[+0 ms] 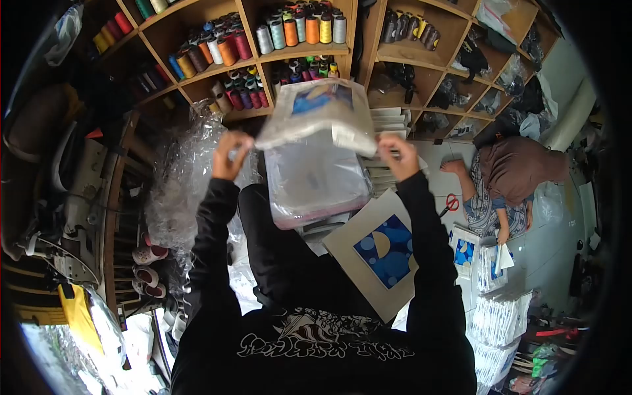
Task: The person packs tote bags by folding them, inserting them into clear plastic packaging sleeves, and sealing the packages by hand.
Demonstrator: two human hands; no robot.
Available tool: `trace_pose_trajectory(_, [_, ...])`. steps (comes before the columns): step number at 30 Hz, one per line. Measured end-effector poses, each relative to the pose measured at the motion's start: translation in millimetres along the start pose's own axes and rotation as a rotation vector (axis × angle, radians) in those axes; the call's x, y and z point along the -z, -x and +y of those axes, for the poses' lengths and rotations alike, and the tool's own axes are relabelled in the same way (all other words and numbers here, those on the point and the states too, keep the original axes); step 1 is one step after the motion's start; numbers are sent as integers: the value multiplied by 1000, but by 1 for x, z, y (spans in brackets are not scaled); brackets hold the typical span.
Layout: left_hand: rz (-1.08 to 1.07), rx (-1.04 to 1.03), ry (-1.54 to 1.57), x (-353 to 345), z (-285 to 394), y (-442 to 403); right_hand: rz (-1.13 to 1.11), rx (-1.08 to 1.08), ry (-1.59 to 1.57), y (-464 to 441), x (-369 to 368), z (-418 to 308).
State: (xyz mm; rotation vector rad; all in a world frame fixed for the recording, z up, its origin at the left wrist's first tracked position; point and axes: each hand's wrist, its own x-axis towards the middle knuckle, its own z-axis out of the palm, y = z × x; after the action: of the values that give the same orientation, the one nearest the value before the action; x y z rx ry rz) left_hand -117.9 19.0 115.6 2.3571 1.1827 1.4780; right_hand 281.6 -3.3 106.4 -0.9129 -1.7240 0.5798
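A cream canvas piece [316, 122] with a blue printed panel is raised in front of me, its near edge blurred by motion. My left hand [230, 153] pinches its left corner, while the right corner is between the fingers of my right hand [397, 155]. Below it lies a stack of clear plastic sleeves [319, 187]. By my right thigh rests a second cream canvas piece [342, 240], flat, with a blue square of circles on it; my right forearm covers its edge.
Crumpled clear plastic [187, 171] lies to the left. Thread cones [299, 29] fill the shelves ahead. At right, a person [520, 171] sits on the floor near red scissors [450, 204] and blue-printed packs [464, 250]. Wrapped stacks [497, 322] stand nearer me.
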Motion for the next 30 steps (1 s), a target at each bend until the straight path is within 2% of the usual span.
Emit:
trace_pose_trajectory(1, [-55, 27, -87, -13, -20, 41, -47, -93, -19, 29, -10, 24])
trace_pose_trajectory(2, [-162, 127, -75, -26, -23, 74, -198, -261, 108, 54, -11, 31])
trace_pose_trajectory(4, [-231, 255, -45, -44, -18, 116, -260, -320, 203, 90, -22, 61])
trace_pose_trajectory(6, [-243, 272, -91, -60, -1, 115, -322, -376, 300, 95, -31, 66])
trace_pose_trajectory(8, [-263, 249, -156, -78, 21, 104, -107, -149, 293, 75, -53, 55])
trace_pose_trajectory(10, [-283, 145, -194, -101, 28, 73, -25, -22, 373, 50, -73, 42])
trace_pose_trajectory(13, [-342, 40, -331, -147, 28, 50, -70, 7, 745, 28, -105, 44])
trace_pose_trajectory(14, [-479, 48, -477, -165, 19, 54, -69, 7, 748, 36, -114, 53])
trace_pose_trajectory(16, [-527, 88, -570, -180, 5, 81, -264, -91, 999, 64, -132, 77])
trace_pose_trajectory(17, [-574, 130, -665, -186, -1, 94, -262, -93, 1002, 70, -135, 81])
trace_pose_trajectory(18, [-514, 144, -577, -186, -3, 102, -257, -144, 967, 76, -138, 83])
trace_pose_trajectory(21, [-528, 167, -592, -186, -1, 103, -281, -247, 913, 76, -137, 92])
trace_pose_trajectory(23, [-551, 158, -579, -180, 5, 101, -398, -339, 762, 79, -132, 96])
trace_pose_trajectory(24, [-536, 157, -578, -184, -2, 100, -373, -427, 635, 71, -124, 96])
trace_pose_trajectory(25, [-530, 160, -574, -185, -3, 101, -365, -423, 639, 67, -113, 103])
trace_pose_trajectory(26, [-537, 158, -570, -184, -1, 100, -183, -359, 484, 75, -101, 116])
trace_pose_trajectory(27, [-492, 236, -441, -182, 4, 98, -4, -294, 331, 79, -90, 116])
trace_pose_trajectory(29, [-454, 312, -300, -184, 16, 94, 141, -459, 496, 96, -71, 110])
trace_pose_trajectory(30, [-422, 246, -57, -188, 26, 94, 194, -429, 420, 108, -64, 111])
